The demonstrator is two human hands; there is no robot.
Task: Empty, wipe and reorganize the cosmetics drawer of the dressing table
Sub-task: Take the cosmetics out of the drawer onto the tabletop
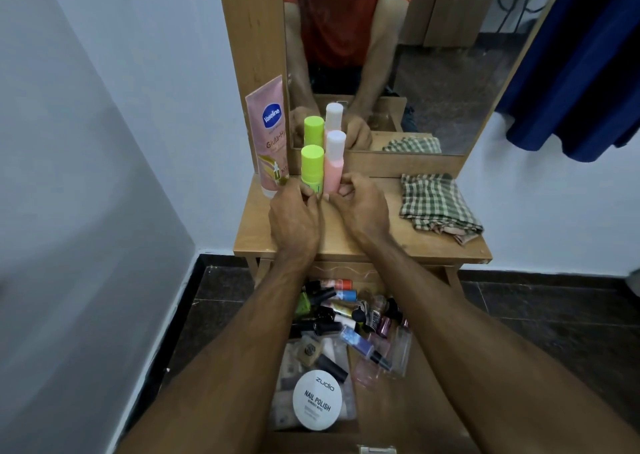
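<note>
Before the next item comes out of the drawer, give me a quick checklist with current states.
1. Green-capped bottle upright on tabletop: ok.
2. Pink bottle upright beside it: ok.
3. Left hand and right hand free to reach: not ok, both at the bottle bases.
4. Bare tabletop left for more items: ok.
5. Checked cloth ready for wiping: ok, folded at right.
6. Drawer emptied: not ok, many cosmetics remain.

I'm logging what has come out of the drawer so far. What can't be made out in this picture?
- Head view: bases of the green bottle and pink bottle, hidden by the left hand and right hand.
- Drawer front, cut off by the bottom edge.
- Small bottles labels: too small, partly under the forearms.
</note>
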